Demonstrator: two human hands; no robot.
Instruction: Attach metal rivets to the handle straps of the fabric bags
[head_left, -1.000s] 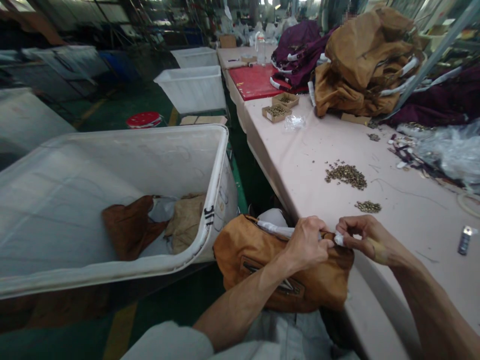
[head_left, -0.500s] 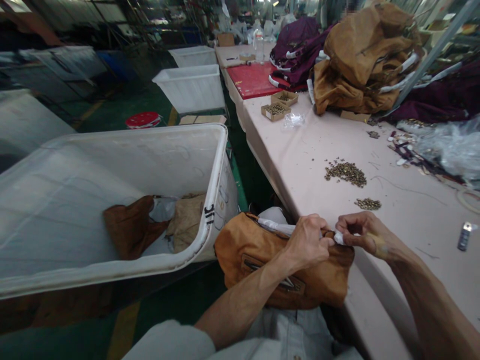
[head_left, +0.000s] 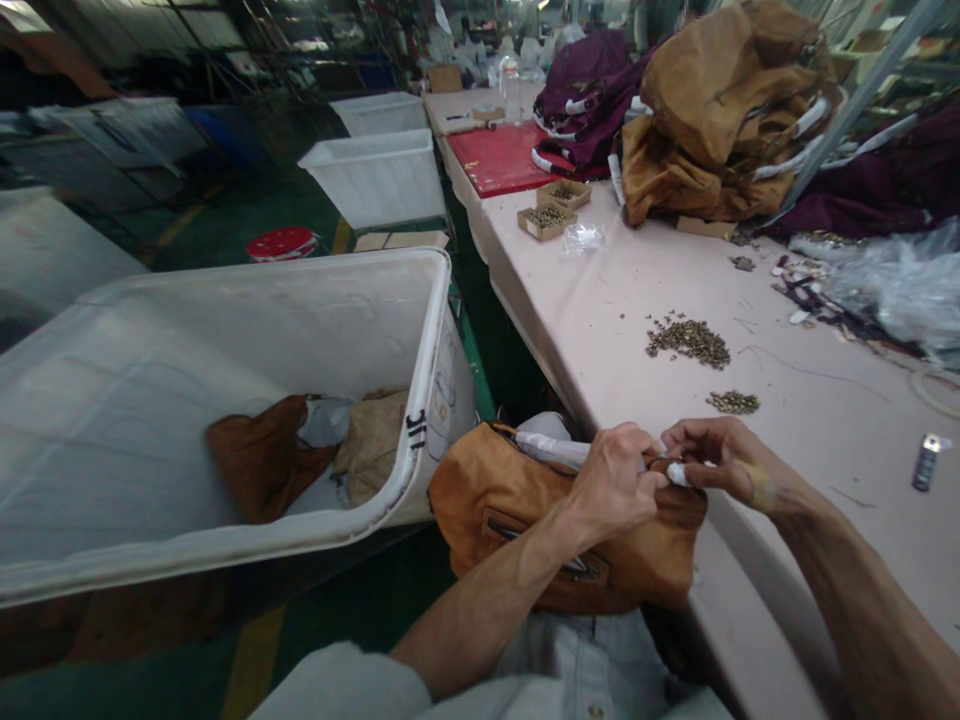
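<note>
A tan bag [head_left: 480, 490] lies across my lap against the table edge, its white-wrapped handle [head_left: 555, 449] along the top. My left hand [head_left: 619, 475] is closed on the bag's upper edge near the handle. Just to its right, my right hand [head_left: 716, 460] has thumb and fingers bent around the handle's end, where a bit of white wrapping shows at the thumb tip. What sits between those fingertips is too small to make out. On the table beyond lie a larger pile of small brass-coloured metal pieces [head_left: 694, 343] and a smaller pile [head_left: 733, 402].
To my left stands a big white bin [head_left: 439, 330] with a brown bag [head_left: 259, 455] inside. Along the table [head_left: 570, 330] are small boxes of metal pieces [head_left: 546, 221], heaped tan bags [head_left: 720, 110], purple bags [head_left: 585, 90] and clear plastic [head_left: 915, 300].
My right fingers have shifted slightly left and up over the handle's end, and more white wrapping shows by the thumb. My left hand keeps its hold; the view has moved a little.
</note>
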